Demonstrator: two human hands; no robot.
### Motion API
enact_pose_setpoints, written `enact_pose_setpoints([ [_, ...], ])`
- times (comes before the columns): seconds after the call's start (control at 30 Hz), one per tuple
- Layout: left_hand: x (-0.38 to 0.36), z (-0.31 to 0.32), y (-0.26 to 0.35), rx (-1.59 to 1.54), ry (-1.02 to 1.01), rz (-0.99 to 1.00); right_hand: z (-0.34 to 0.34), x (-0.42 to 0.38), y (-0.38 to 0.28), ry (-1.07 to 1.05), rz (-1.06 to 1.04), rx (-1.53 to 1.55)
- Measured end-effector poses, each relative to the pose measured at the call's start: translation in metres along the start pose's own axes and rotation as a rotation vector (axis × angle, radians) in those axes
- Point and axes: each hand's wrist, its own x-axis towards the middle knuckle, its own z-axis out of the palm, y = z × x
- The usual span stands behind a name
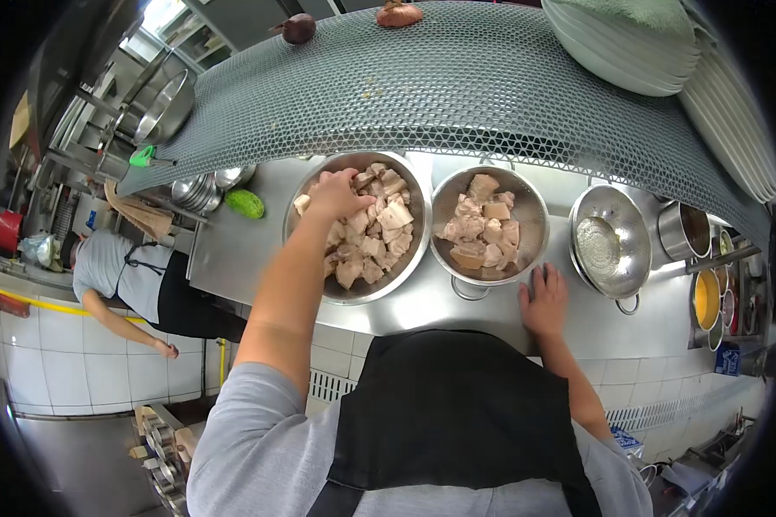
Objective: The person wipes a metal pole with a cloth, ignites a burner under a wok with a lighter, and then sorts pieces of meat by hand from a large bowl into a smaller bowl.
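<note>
My left hand [338,196] reaches into the large steel bowl [418,211] of pale meat chunks [372,246]. Its fingers are bent over the pieces near the upper left of the bowl, and whether they grip one is hidden. To the right stands a steel colander [533,250] with handles, holding more meat chunks [483,220]. My right hand [545,302] lies on the steel counter [422,308] just below the colander's right side, with its fingers extended and somewhat apart, holding nothing.
Two nested colanders [616,246] and a pot [685,231] stand at right. A green vegetable [245,203] lies left of the bowl. A mesh shelf [457,86] overhangs the counter's back, bearing plates [621,60] and onions [298,29]. Another person [134,276] is at left.
</note>
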Motion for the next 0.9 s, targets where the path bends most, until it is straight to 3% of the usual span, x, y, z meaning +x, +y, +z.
enact_pose_setpoints([
  [0.1,0.01,0.009,-0.004,0.102,0.024,-0.033,0.0,-0.002,0.0,0.009,-0.008,-0.015],
  [0.13,0.016,0.006,-0.007,0.153,-0.113,-0.066,-0.001,-0.001,-0.001,0.004,-0.006,-0.004],
  [0.27,0.015,0.002,-0.015,0.141,-0.179,-0.038,0.001,0.0,0.0,0.015,0.002,0.006],
  [0.33,0.013,0.007,-0.024,0.06,-0.101,0.034,0.001,-0.001,0.0,0.014,0.006,0.006],
  [0.43,0.01,-0.007,-0.026,-0.003,-0.208,0.074,0.0,0.0,-0.003,0.008,0.005,0.017],
  [0.57,-0.004,-0.019,-0.025,-0.081,-0.14,0.143,-0.001,0.002,-0.002,0.006,0.014,0.044],
  [0.63,-0.012,-0.027,-0.031,-0.459,-0.098,0.159,-0.002,0.001,-0.003,0.005,0.011,0.049],
  [0.73,-0.032,-0.055,-0.023,-0.606,-0.125,0.065,0.003,0.001,0.002,0.012,0.0,0.05],
  [0.9,-0.035,-0.076,-0.029,-0.568,-0.078,0.004,0.004,-0.001,0.002,0.018,-0.007,0.044],
])
